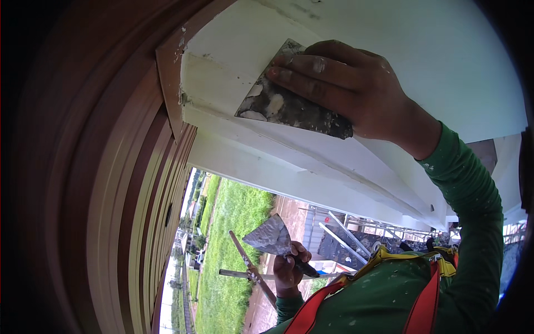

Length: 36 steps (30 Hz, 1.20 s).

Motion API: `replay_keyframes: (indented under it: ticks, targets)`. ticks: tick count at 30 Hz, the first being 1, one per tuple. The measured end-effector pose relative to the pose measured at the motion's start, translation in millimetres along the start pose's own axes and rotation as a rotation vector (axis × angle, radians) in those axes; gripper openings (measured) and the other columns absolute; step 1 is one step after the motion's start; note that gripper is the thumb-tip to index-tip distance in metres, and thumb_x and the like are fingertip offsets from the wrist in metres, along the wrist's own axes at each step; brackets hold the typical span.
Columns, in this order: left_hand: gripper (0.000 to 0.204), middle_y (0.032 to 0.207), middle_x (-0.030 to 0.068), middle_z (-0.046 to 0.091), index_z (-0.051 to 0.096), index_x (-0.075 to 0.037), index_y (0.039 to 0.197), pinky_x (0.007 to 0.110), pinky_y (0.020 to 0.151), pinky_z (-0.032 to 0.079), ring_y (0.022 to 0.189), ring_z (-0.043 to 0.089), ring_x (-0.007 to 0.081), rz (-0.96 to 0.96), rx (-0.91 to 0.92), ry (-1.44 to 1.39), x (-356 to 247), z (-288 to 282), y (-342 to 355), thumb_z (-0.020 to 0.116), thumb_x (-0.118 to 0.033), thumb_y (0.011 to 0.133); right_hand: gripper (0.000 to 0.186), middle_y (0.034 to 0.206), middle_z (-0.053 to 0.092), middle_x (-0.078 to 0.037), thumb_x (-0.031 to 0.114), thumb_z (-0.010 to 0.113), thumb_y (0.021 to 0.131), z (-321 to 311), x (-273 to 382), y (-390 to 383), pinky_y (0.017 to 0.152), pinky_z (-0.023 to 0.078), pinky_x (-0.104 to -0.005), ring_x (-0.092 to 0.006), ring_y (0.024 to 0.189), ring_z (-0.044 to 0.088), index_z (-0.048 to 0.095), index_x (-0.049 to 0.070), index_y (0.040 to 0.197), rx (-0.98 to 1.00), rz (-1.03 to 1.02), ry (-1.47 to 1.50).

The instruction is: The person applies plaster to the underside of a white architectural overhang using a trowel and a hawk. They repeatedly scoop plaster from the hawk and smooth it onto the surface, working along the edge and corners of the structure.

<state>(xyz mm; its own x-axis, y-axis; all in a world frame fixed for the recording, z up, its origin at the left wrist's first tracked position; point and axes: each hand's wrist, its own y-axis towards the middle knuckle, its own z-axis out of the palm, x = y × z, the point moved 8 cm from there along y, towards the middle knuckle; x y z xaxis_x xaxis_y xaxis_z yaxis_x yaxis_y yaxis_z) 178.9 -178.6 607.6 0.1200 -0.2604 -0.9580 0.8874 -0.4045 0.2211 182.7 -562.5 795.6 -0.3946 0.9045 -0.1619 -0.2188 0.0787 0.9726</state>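
Observation:
My right hand [356, 89] presses its fingers flat against a wide metal putty spreader [300, 114], its dark face blotched with dried white filler. The spreader lies against or very close to a white painted panel [222, 83], near a brown-edged corner. The thumb is hidden. Lower down, my left hand [289, 270] grips a putty knife [270, 236] by its dark handle. That knife's broad, flared blade points up and left, coated in whitish-grey filler. White specks mark my fingers and green sleeves.
Brown and cream ribbed panels [128, 167] run down the left side. A long white ledge [311, 183] crosses the middle. Beside my left hand, pole-like bars [245, 261] cross. Red harness straps [317, 306] cross my green shirt. Grass [239, 217] and scaffolding lie beyond.

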Motion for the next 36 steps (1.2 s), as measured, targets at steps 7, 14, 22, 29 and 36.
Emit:
replay_keyframes:
  ticks: [7, 14, 22, 29, 36]
  targets:
    - [0.021, 0.111, 0.0129, 0.056, 0.054, -0.002, 0.108, 0.039, 0.08, 0.041, 0.089, 0.054, 0.0205, 0.008, 0.019, 0.009, -7.1, 11.9, -5.7, 0.059, -0.02, 0.097, 0.057, 0.133, 0.054, -0.008, 0.024, 0.065, 0.09, 16.4, -24.2, 53.4, 0.087, 0.058, -0.0332, -0.0309, 0.116, 0.057, 0.047, 0.013, 0.143, 0.052, -0.013, 0.102]
    - [0.019, 0.112, 0.0134, 0.055, 0.054, -0.002, 0.108, 0.04, 0.081, 0.042, 0.09, 0.054, 0.0212, -0.011, 0.015, -0.024, 10.0, -4.4, -8.8, 0.057, -0.018, 0.097, 0.052, 0.121, 0.066, -0.001, 0.021, 0.068, 0.082, -12.3, 7.5, -12.0, 0.087, 0.058, -0.0346, -0.0239, 0.103, 0.066, 0.062, 0.019, 0.133, 0.055, 0.101, 0.029]
    - [0.022, 0.11, 0.0151, 0.058, 0.054, -0.002, 0.108, 0.04, 0.081, 0.042, 0.087, 0.054, 0.0218, -0.073, 0.055, -0.029, 21.8, -1.1, 0.5, 0.059, -0.02, 0.097, 0.05, 0.116, 0.068, -0.001, 0.027, 0.071, 0.081, 0.4, -7.0, 37.8, 0.089, 0.057, -0.034, -0.0255, 0.099, 0.066, 0.064, 0.022, 0.131, -0.019, 0.067, 0.027]
    - [0.023, 0.1, 0.0174, 0.064, 0.055, -0.001, 0.11, 0.042, 0.08, 0.047, 0.086, 0.059, 0.0259, -0.13, 0.149, -0.059, 39.0, 13.1, 10.4, 0.058, -0.02, 0.098, 0.054, 0.125, 0.066, -0.002, 0.023, 0.07, 0.081, -3.1, 5.3, -24.1, 0.09, 0.058, -0.0361, -0.0258, 0.102, 0.066, 0.062, 0.018, 0.134, 0.08, 0.123, 0.045]
    - [0.025, 0.093, 0.0123, 0.061, 0.053, -0.001, 0.116, 0.044, 0.075, 0.048, 0.081, 0.062, 0.0261, -0.18, 0.289, -0.067, 59.4, 31.0, 36.6, 0.055, -0.021, 0.101, 0.055, 0.123, 0.064, 0.003, 0.016, 0.064, 0.083, -25.6, 20.2, -98.2, 0.087, 0.059, -0.0345, -0.0224, 0.108, 0.063, 0.06, 0.023, 0.137, 0.262, 0.267, 0.056]
